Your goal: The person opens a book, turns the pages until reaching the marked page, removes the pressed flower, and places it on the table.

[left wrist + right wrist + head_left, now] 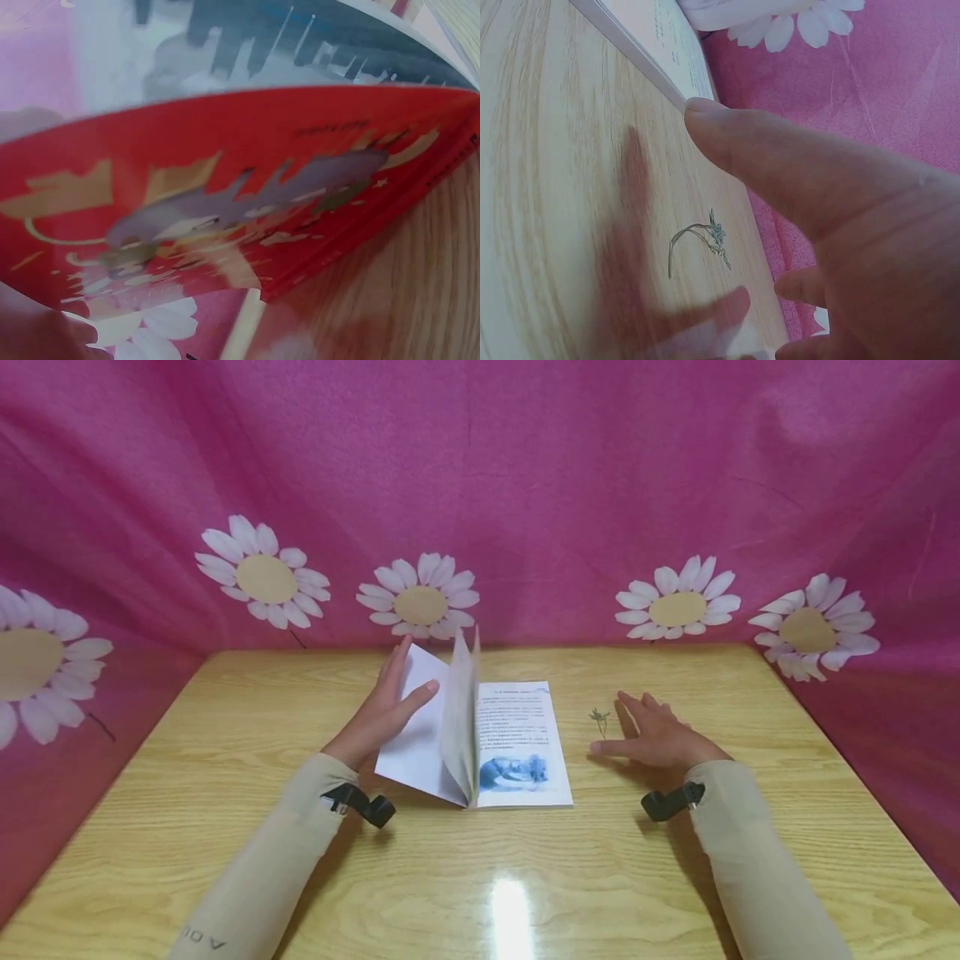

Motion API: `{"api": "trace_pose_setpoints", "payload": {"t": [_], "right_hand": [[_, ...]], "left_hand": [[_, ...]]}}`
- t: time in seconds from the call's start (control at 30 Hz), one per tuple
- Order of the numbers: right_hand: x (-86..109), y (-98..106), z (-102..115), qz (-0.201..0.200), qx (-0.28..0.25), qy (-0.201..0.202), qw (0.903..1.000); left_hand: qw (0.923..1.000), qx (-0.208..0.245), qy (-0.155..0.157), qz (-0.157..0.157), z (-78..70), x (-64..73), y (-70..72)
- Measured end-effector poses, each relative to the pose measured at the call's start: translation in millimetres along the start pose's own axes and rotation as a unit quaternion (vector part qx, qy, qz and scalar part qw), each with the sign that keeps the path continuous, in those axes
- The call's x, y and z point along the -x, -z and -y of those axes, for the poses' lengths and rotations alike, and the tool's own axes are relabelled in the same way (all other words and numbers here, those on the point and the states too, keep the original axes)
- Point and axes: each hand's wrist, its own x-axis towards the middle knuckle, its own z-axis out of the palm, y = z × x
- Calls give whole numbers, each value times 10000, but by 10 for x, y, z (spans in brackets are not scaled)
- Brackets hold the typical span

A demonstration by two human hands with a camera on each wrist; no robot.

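Note:
An open book [517, 718] lies on the table, its right page printed with text and a blue picture. The left cover [420, 735] is raised at a slant, and several loose pages [461, 710] stand upright near the spine. My left hand [382, 710] is at the cover's outer left edge, thumb spread in front of its white inside. The left wrist view shows the red outer cover [247, 202] with a cartoon picture. My right hand [652, 735] is held with thumb and fingers spread beside a small dried plant sprig [599, 721], holding nothing.
The wooden table [375, 877] carries a bright light reflection near its front. Behind and at both sides hangs a pink cloth [525, 485] printed with large white daisies [678, 606]. A black strap-mounted wrist camera [363, 804] sits on each sleeve.

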Motion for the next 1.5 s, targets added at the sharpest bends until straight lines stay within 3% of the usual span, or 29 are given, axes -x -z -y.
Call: {"api": "trace_pose_setpoints", "payload": {"t": [0.17, 0.43, 0.67, 0.77, 0.93, 1.03, 1.1, 1.2, 1.3, 1.5], "right_hand": [[4, 12, -4, 53, -132, 38, 9999], [-34, 25, -32, -28, -73, 215, 9997], [-19, 16, -23, -6, -190, 142, 9997], [-11, 11, -28, 44, -193, 109, 9997], [9, 15, -27, 78, -191, 147, 9997], [14, 29, -19, 52, -219, 133, 9997], [16, 39, -6, 53, -265, 82, 9996], [7, 54, -3, 51, -252, 41, 9997], [-6, 54, 3, 43, -168, 54, 9998], [-20, 37, -3, 19, -38, 21, 10000]], "left_hand": [[9992, 379, -84, 0, -59, -2, -29], [9948, 807, -605, 129, -147, -25, -53], [9904, 1167, -701, 250, -207, -9, -115], [9909, 1076, -671, 447, -194, -22, -191], [9908, 638, -537, 1063, -146, -72, -340], [9896, 171, -350, 1384, -124, -114, -415], [9859, -439, -452, 1548, -118, -145, -464], [9688, -1614, -693, 1748, -107, -192, -540], [9376, -2775, -952, 1866, -104, -215, -608], [8949, -3771, -868, 2225, -163, -211, -738]]}}
